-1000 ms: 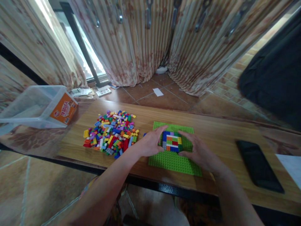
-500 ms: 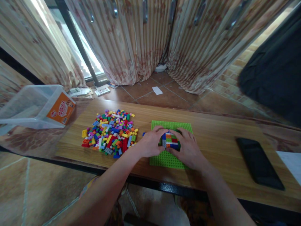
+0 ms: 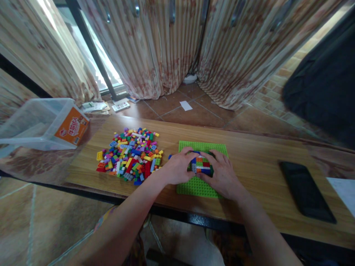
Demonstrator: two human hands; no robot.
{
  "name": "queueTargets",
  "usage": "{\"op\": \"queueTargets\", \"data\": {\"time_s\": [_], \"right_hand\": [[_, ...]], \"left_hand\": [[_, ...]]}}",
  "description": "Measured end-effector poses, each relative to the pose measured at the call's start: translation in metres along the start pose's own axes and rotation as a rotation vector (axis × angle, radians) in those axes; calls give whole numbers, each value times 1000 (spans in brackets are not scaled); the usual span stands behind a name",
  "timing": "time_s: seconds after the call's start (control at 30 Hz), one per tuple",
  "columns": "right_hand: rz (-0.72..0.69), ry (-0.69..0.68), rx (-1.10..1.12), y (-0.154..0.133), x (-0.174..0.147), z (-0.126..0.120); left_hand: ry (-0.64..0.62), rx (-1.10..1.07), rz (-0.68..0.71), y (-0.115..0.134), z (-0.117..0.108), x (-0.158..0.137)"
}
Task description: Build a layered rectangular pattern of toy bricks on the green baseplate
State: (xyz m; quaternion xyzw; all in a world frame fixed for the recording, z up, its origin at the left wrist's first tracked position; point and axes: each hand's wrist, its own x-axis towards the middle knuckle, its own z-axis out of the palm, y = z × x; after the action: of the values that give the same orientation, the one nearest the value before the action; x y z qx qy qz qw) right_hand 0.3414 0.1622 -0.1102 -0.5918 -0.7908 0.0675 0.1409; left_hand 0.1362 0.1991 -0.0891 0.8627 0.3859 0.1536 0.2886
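Wooden table (image 3: 257,177), both hands' fingers (image 3: 209,159) around a brick block (image 3: 200,165)

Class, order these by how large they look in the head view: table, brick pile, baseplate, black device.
1. Table
2. Brick pile and baseplate, unranked: about alike, the latter partly covered
3. Black device

Studded plastic baseplate (image 3: 197,188), smooth plastic bricks (image 3: 202,165), glossy wood-grain tabletop (image 3: 257,166), cloth curtains (image 3: 166,59), dark drape (image 3: 324,85) seemingly matt
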Motion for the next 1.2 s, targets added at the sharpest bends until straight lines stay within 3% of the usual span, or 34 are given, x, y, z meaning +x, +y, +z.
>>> {"op": "queueTargets", "data": {"time_s": [1.2], "right_hand": [[2, 19, 18, -2, -1, 0]], "left_hand": [[18, -10, -22, 1, 2, 0]]}}
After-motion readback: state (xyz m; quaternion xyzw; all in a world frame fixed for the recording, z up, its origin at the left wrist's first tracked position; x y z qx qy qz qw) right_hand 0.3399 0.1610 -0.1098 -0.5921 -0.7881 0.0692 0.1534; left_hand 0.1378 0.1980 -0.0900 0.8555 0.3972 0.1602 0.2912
